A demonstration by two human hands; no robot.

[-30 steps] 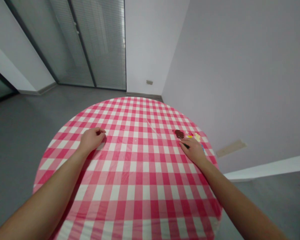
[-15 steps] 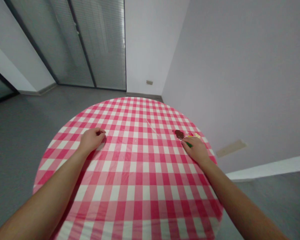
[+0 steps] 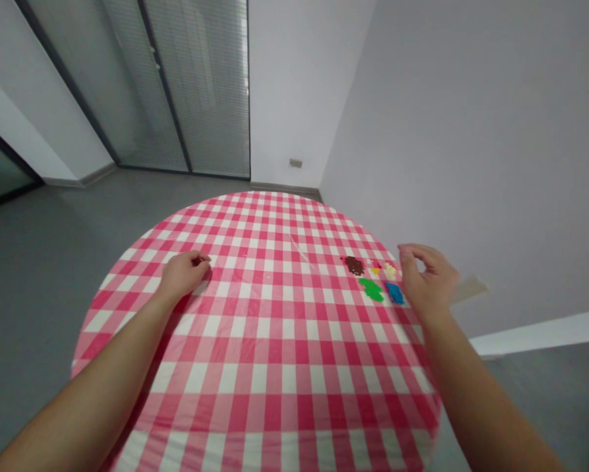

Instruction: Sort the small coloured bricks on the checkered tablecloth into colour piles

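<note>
My left hand (image 3: 185, 272) rests on the left part of the checked tablecloth (image 3: 274, 328), its fingers curled in toward the thumb. Whether a small thing sits between those fingertips is hidden. Raised above the table's right edge, my right hand (image 3: 429, 278) has thumb and forefinger brought together in a ring; I cannot make out anything between them. Just left of it lie small heaps of tiny bead-like pieces: a blue heap (image 3: 394, 293), a green heap (image 3: 371, 289), a brown heap (image 3: 354, 265), a cream heap (image 3: 389, 270) and a few yellow pieces (image 3: 375, 271).
Tiny pale specks (image 3: 268, 276) dot the cloth between my hands. The round table stands close to a grey wall (image 3: 471, 144) on the right. Behind it are a glass partition with blinds (image 3: 215, 98) and a wall socket (image 3: 295, 163).
My right hand has lifted off the heaps and moved right, its fingers now in a ring. The green and blue heaps it covered show fully. My left hand stays in place.
</note>
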